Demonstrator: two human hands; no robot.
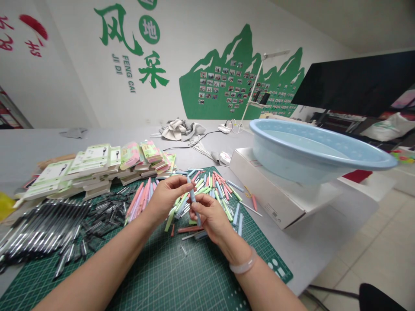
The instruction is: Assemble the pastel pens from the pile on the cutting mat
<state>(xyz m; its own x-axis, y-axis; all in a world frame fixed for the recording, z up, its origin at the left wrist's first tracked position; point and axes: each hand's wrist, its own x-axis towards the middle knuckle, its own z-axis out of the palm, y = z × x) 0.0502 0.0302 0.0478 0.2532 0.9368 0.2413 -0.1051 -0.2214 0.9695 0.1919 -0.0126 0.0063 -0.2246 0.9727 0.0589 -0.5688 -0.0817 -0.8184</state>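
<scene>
Pen [193,195] in pale blue, pinched between two hands over a green cutting mat [155,272].
Left hand [170,192] grips its upper, far end in thumb and fingers; right hand [210,216] grasps it lower and nearer. Coloured pen parts [223,183] lie scattered just beyond and around the hands; black pens [48,224] lie at left, boxed packs [94,160] farther off, and a blue basin [292,160] sits on a white box [269,194] at right.
</scene>
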